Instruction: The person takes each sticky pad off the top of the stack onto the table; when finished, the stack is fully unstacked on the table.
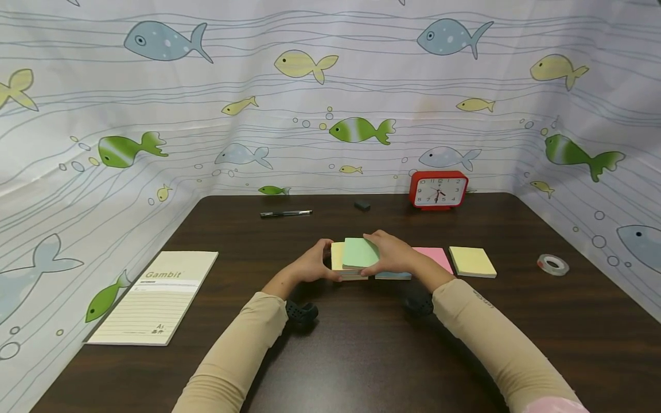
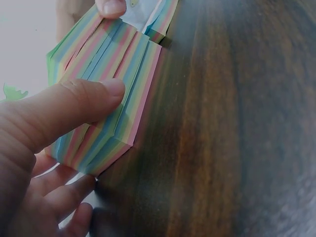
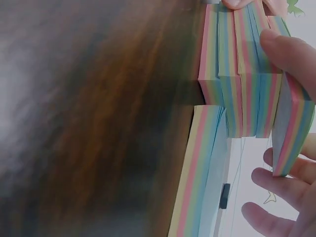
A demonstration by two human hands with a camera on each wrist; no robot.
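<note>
Both hands pinching one stack of pastel sticky-note pads (image 1: 353, 259) at mid-bench: left hand (image 1: 310, 265) curled against its near-left side, thumb (image 2: 74, 106) pressed flat on the striped paper edges; right hand (image 1: 392, 252) arched over the green top sheet, fingers (image 3: 291, 54) wrapped round the far edge. Uneven layers in both wrist views, pads stepped and slightly skewed, so probably squaring up or adding to the pile. Next move, by that reading: a gentle squeeze from both sides to align the edges, without toppling the pile.

Just right of the stack, touching or nearly so, a blue-edged pad (image 1: 393, 275) under the right wrist, then a flat pink square pad (image 1: 436, 257) and, beside that, a pale yellow square pad (image 1: 472, 261). Farther right, a clear tape roll (image 1: 552, 264). Toward the back, a red rectangular alarm clock (image 1: 438, 190), a small dark eraser (image 1: 362, 204) and a black pen (image 1: 286, 213). At left, a cream lined "Gambit" notebook (image 1: 155, 298) on the dark wooden bench (image 1: 361, 355).
</note>
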